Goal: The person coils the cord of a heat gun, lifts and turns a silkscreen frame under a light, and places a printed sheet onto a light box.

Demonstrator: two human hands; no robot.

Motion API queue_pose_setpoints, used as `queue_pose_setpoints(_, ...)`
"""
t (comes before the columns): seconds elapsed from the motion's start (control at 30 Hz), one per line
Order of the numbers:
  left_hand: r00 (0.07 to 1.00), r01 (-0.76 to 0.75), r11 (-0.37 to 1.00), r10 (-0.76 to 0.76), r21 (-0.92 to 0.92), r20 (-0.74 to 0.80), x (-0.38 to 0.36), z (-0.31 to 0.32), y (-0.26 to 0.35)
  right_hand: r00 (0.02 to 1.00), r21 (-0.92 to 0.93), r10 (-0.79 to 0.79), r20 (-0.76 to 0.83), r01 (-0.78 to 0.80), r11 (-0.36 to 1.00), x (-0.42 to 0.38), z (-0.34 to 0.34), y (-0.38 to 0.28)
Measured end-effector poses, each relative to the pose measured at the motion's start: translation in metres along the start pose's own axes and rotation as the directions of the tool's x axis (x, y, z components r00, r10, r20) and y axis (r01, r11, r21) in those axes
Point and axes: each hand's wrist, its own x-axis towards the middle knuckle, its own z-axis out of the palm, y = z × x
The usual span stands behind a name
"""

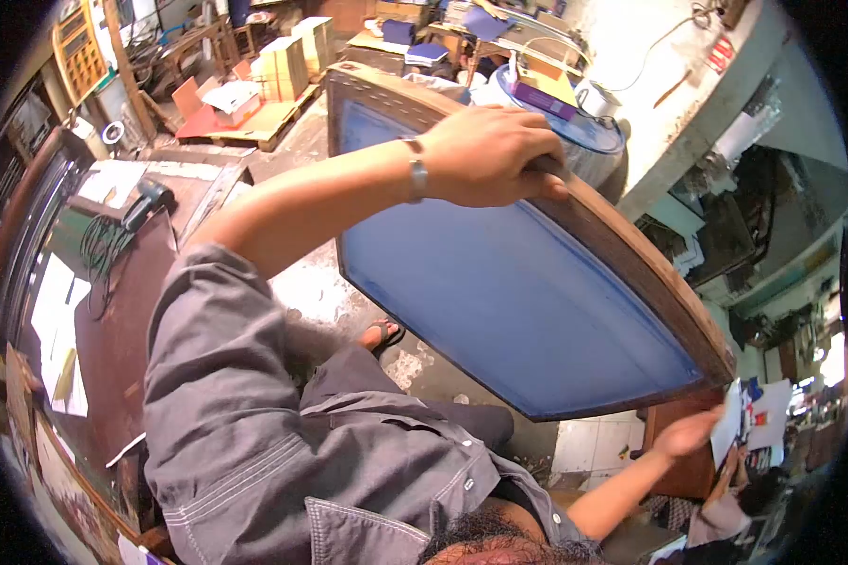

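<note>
My left hand (495, 155), with a metal band at its wrist, is closed over the upper wooden edge of a screen printing frame (499, 282). Blue mesh fills the frame, which stands tilted in front of my body with its lower edge over the floor. At the frame's right corner, lower down, my right hand (688, 435) is closed, its fingertips at a thin white card (725, 426).
Another person's sleeve (721, 521) shows at the lower right. On the left table (127, 330) lie a dark tool (151, 200) and a coiled cable (104, 245). A blue-rimmed drum (594, 141) stands behind the frame; stacked boards (287, 71) lie on a pallet.
</note>
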Motion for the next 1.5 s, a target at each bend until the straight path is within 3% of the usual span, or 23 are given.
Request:
queue_pose_setpoints(0.03,1.0,0.019,1.0,-0.019,0.004,0.011,0.002,0.006,0.0,0.931,-0.142,-0.227,0.285,0.275,0.951,0.03,0.016,-0.027)
queue_pose_setpoints(0.1,1.0,0.017,1.0,-0.017,0.01,0.003,0.002,0.02,-0.001,0.925,-0.223,-0.193,0.328,0.274,0.935,0.059,0.082,-0.08)
queue_pose_setpoints(0.23,0.999,0.022,0.999,-0.021,0.035,-0.032,0.0,0.053,-0.002,0.714,-0.416,-0.304,0.631,0.641,0.645,0.066,0.211,-0.146)
queue_pose_setpoints(0.3,1.0,0.014,0.998,-0.012,0.068,-0.026,-0.005,0.069,-0.001,0.675,-0.25,-0.195,0.711,0.502,0.828,0.059,0.265,-0.142)
queue_pose_setpoints(0.37,0.992,-0.005,0.988,0.024,0.153,-0.124,-0.011,0.086,0.003,0.555,-0.234,-0.08,0.828,0.472,0.85,0.049,0.318,-0.128)
queue_pose_setpoints(0.43,1.0,-0.014,0.978,0.015,0.21,-0.001,-0.015,0.121,-0.007,0.445,-0.194,-0.071,0.892,0.521,0.832,0.031,0.364,-0.084)
queue_pose_setpoints(0.47,0.997,0.075,0.996,-0.075,0.042,-0.003,-0.018,0.124,-0.001,0.381,-0.259,0.061,0.923,0.495,0.829,0.021,0.385,-0.071)
queue_pose_setpoints(0.5,0.947,-0.089,0.996,0.078,-0.021,-0.31,-0.02,0.156,-0.013,0.31,-0.325,0.19,0.932,0.477,0.816,0.011,0.405,-0.06)
queue_pose_setpoints(0.57,0.968,-0.034,0.872,-0.094,0.488,0.234,-0.032,0.235,-0.029,0.224,-0.366,0.291,0.93,0.488,0.792,-0.012,0.431,-0.028)
queue_pose_setpoints(0.63,0.952,0.203,0.958,-0.242,0.201,0.19,-0.052,0.249,-0.021,0.071,-0.411,0.428,0.901,0.452,0.791,-0.026,0.446,-0.015)
queue_pose_setpoints(0.67,0.913,0.226,0.949,-0.285,0.22,0.291,-0.049,0.246,-0.018,-0.007,-0.482,0.516,0.856,0.347,0.804,-0.03,0.449,-0.008)
queue_pose_setpoints(0.73,0.798,0.263,0.928,-0.363,0.265,0.48,-0.031,0.177,0.004,0.019,-0.515,0.545,0.838,0.357,0.779,-0.04,0.451,0.007)
queue_pose_setpoints(0.8,0.984,0.124,0.991,-0.129,0.053,0.123,-0.055,0.192,-0.002,-0.009,-0.547,0.578,0.816,0.311,0.777,-0.044,0.452,0.02)
queue_pose_setpoints(0.93,1.0,0.023,0.998,-0.024,-0.05,-0.013,-0.063,0.22,-0.006,-0.076,-0.533,0.573,0.816,0.287,0.796,-0.052,0.452,0.055)
queue_pose_setpoints(1.07,0.992,0.038,0.999,-0.035,-0.03,0.119,-0.06,0.226,-0.002,-0.23,-0.618,0.598,0.768,-0.019,0.786,-0.051,0.442,0.085)
queue_pose_setpoints(1.1,0.989,0.101,0.983,-0.081,-0.156,0.127,-0.059,0.215,0.001,-0.244,-0.623,0.594,0.766,-0.055,0.78,-0.049,0.438,0.092)
queue_pose_setpoints(1.17,0.995,0.035,0.989,-0.047,-0.14,-0.083,-0.05,0.245,0.004,-0.276,-0.623,0.57,0.774,-0.175,0.762,-0.044,0.426,0.101)
queue_pose_setpoints(1.2,1.0,0.007,0.945,-0.016,-0.328,-0.022,-0.056,0.221,0.009,-0.317,-0.644,0.57,0.758,-0.22,0.733,-0.041,0.42,0.112)
queue_pose_setpoints(1.23,0.985,-0.143,0.908,0.09,-0.395,-0.149,-0.062,0.217,0.011,-0.354,-0.642,0.552,0.755,-0.227,0.733,-0.035,0.416,0.101)
queue_pose_setpoints(1.3,0.867,-0.342,0.877,0.158,-0.336,-0.472,-0.082,0.205,0.01,-0.295,-0.607,0.532,0.794,-0.318,0.729,-0.031,0.401,0.096)
queue_pose_setpoints(1.37,0.834,-0.226,0.89,-0.034,-0.397,-0.55,-0.117,0.175,-0.007,-0.247,-0.588,0.538,0.806,-0.434,0.682,-0.028,0.382,0.106)
queue_pose_setpoints(1.43,0.828,0.059,0.921,-0.26,-0.384,-0.497,-0.153,0.148,-0.043,-0.222,-0.583,0.548,0.806,-0.458,0.671,-0.027,0.367,0.115)
queue_pose_setpoints(1.5,0.736,0.389,0.855,-0.512,-0.342,-0.443,-0.189,0.137,-0.087,-0.157,-0.53,0.529,0.834,-0.493,0.69,-0.033,0.358,0.108)
